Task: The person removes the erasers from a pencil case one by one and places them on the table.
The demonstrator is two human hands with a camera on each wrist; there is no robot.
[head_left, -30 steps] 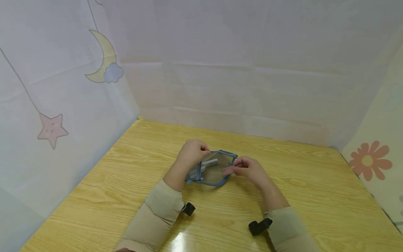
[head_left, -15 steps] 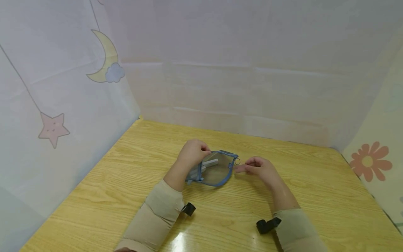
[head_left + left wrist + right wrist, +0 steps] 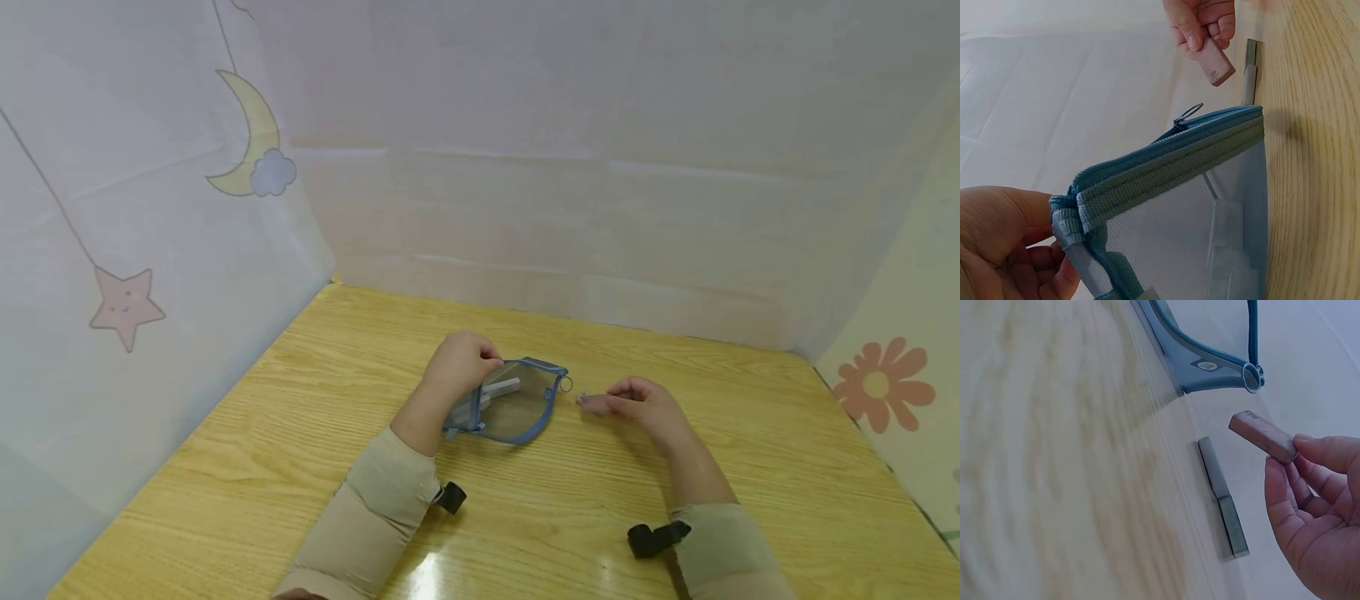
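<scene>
My left hand (image 3: 463, 367) pinches the upper edge of a blue-trimmed mesh pouch (image 3: 517, 412), seen close in the left wrist view (image 3: 1166, 231). Pale sticks (image 3: 501, 387) show through its mesh, and a ring (image 3: 566, 384) hangs from the zip at the right end. To the right of the pouch, my right hand (image 3: 652, 408) holds a pinkish block (image 3: 596, 404) between thumb and fingers, its free end towards the pouch; the right wrist view shows the block (image 3: 1263, 436) clear of the pouch. Below the block lies a narrow grey-and-green stick (image 3: 1222, 497), mostly hidden in the head view.
The wooden table (image 3: 480, 517) extends around the pouch on all sides. Pale fabric walls (image 3: 525, 225) stand behind and at both sides, printed with a moon, a star (image 3: 127, 308) and a flower (image 3: 875, 382).
My right hand has moved rightward from the pouch's end with the pinkish block, uncovering the zip ring. My left hand and the pouch have stayed almost still.
</scene>
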